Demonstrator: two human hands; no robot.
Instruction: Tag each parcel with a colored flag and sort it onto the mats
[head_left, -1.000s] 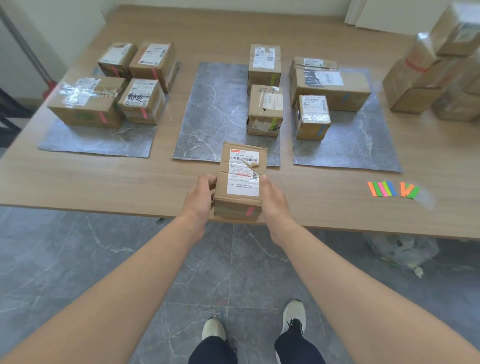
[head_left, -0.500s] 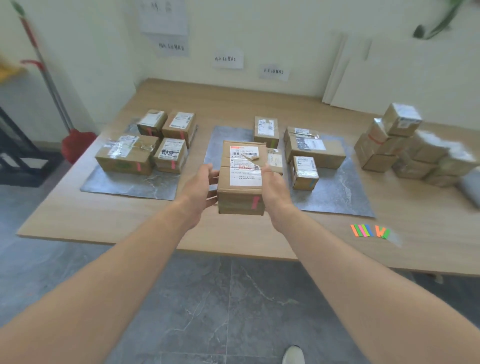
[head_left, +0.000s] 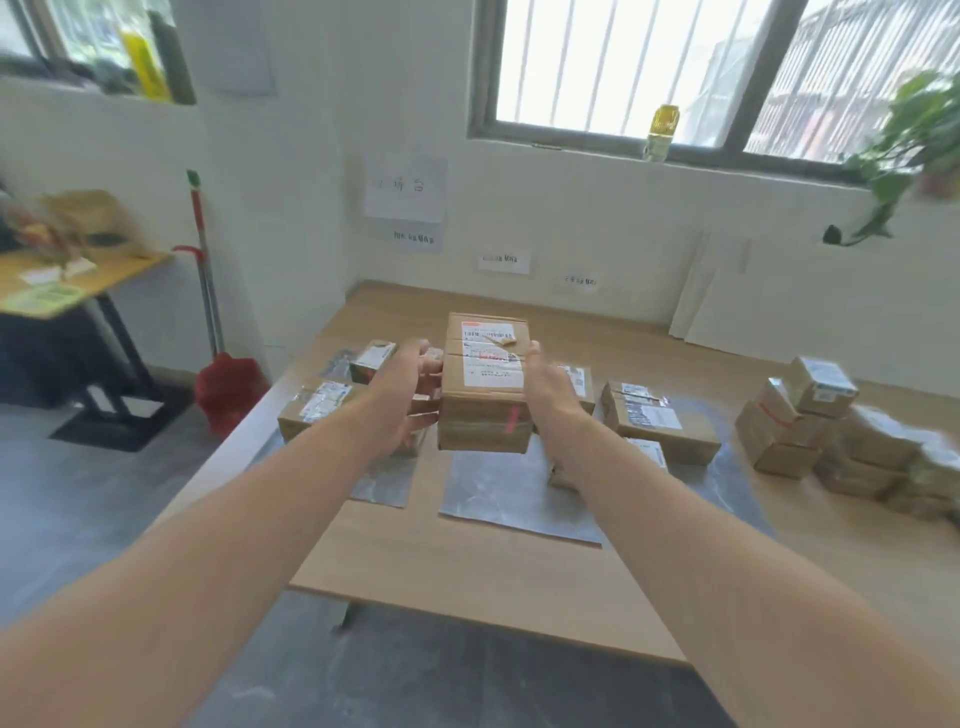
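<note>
A cardboard parcel (head_left: 485, 384) with a white label and a pink flag on its front face is held up in the air over the table. My left hand (head_left: 408, 387) grips its left side and my right hand (head_left: 553, 387) grips its right side. Below lie three grey mats: the left mat (head_left: 382, 486), the middle mat (head_left: 511, 493) and the right mat (head_left: 730, 467). Tagged parcels (head_left: 319, 410) sit on the left mat, mostly hidden by my left arm. More parcels (head_left: 657, 421) rest on the right mat.
A pile of untagged parcels (head_left: 831, 441) stands at the table's right. A red broom and dustpan (head_left: 226, 384) lean against the wall left of the wooden table (head_left: 467, 566). A second table (head_left: 67, 286) stands far left. White boards lean at the back wall.
I lifted the parcel off the table's front edge and raised it higher and farther over the mats. My view tilted up, so the flag strips dropped out of sight.
</note>
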